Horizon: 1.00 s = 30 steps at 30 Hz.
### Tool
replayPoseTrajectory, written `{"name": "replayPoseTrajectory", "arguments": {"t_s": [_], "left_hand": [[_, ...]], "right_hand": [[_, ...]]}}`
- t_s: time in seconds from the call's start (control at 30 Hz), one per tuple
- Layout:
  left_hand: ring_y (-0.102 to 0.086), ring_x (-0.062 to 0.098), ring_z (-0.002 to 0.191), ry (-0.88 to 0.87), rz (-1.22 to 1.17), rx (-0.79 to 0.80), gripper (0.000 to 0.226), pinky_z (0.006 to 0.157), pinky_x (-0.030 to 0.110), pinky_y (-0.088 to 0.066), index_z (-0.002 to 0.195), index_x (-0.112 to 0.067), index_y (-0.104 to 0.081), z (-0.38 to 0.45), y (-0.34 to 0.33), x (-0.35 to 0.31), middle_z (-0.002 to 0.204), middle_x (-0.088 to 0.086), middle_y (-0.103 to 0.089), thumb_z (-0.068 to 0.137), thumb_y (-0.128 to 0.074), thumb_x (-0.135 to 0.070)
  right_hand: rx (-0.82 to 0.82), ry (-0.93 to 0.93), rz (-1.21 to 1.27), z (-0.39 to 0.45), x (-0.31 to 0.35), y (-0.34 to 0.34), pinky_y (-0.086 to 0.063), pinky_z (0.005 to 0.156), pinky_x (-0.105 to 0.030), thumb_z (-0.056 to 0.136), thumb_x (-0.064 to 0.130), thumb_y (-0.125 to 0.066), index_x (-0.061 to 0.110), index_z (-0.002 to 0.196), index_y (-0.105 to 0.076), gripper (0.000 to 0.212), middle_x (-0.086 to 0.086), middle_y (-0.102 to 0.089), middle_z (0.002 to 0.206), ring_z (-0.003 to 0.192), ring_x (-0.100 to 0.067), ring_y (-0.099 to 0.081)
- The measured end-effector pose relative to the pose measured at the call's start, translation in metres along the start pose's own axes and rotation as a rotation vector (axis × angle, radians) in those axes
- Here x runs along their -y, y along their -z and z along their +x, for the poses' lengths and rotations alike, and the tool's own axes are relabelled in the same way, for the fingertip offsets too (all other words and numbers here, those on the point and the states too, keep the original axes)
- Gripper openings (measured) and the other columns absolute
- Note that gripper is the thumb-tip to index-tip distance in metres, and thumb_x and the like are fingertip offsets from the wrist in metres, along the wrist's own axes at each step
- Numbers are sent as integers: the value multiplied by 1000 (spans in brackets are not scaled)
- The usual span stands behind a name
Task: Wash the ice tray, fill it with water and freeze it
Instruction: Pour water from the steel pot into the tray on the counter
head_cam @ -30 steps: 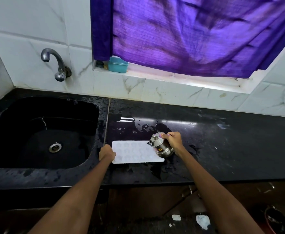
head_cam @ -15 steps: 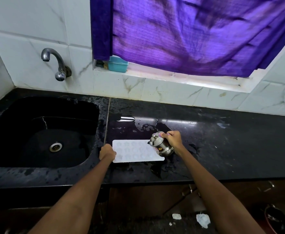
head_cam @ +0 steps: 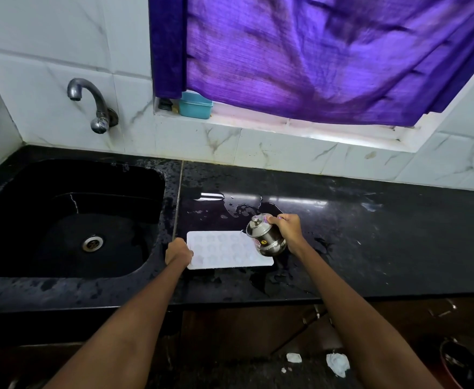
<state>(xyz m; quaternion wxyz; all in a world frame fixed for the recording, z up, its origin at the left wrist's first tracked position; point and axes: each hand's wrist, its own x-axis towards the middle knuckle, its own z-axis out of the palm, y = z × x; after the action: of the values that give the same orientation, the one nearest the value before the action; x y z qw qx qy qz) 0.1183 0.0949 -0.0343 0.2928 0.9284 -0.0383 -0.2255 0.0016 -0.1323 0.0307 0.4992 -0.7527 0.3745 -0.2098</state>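
A purple curtain (head_cam: 314, 57) hangs over the window, its lower edge falling to the white sill (head_cam: 314, 130). A small teal container (head_cam: 195, 105) sits at the sill's left end, half under the curtain. White marbled tiles (head_cam: 48, 88) cover the wall, and a metal tap (head_cam: 94, 108) curves out of them above the far edge of the black sink (head_cam: 70, 220), which has a round steel drain (head_cam: 92, 243) in its floor. The black countertop (head_cam: 384, 234) is wet, with puddles near its middle. Crumpled white scraps (head_cam: 336, 363) lie on the floor below the counter's front edge.
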Motion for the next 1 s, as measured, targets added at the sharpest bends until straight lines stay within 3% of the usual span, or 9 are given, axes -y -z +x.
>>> {"name": "replayPoseTrajectory", "arguments": {"t_s": [0.2, 0.37, 0.47, 0.67, 1.0], "left_hand": [[-58, 36, 117, 4, 1, 1, 31, 92, 39, -50, 117, 2, -62, -1, -1, 0, 127, 20, -60, 89, -61, -9], [-59, 35, 116, 6, -8, 1, 29, 91, 39, -51, 116, 2, -62, -2, 0, 0, 125, 20, -61, 89, -60, -8], [-60, 35, 115, 4, -18, 1, 28, 90, 38, -51, 115, 3, -62, -3, 0, 0, 124, 20, -61, 90, -59, -7], [-60, 35, 115, 6, -37, 4, 27, 91, 38, -51, 114, 3, -63, -3, 0, 1, 124, 20, -61, 89, -60, -8], [-58, 35, 118, 19, -63, 8, 30, 94, 39, -49, 118, 1, -62, -4, 2, 1, 127, 20, -60, 89, -60, -7]], "right_hand": [[34, -39, 89, 4, 14, -4, -26, 51, -26, 77, 5, -68, 14, 48, -40, 41, -6, -37, 57, 54, -14, -35], [91, 11, 23, 3, 17, -15, -22, 48, -26, 76, 4, -67, 18, 43, -32, 50, 1, -30, 49, 49, -10, -28], [112, 43, -18, 0, 12, -20, -20, 41, -18, 76, 4, -69, 20, 40, -29, 56, 13, -26, 36, 38, -2, -24], [111, 90, -71, -1, 9, -23, -17, 40, -17, 77, 8, -71, 20, 42, -26, 58, 9, -23, 41, 37, -2, -20], [106, 89, -174, 0, 6, -19, -18, 43, -22, 76, 10, -72, 20, 39, -27, 59, 11, -23, 28, 32, -5, -22]]}}
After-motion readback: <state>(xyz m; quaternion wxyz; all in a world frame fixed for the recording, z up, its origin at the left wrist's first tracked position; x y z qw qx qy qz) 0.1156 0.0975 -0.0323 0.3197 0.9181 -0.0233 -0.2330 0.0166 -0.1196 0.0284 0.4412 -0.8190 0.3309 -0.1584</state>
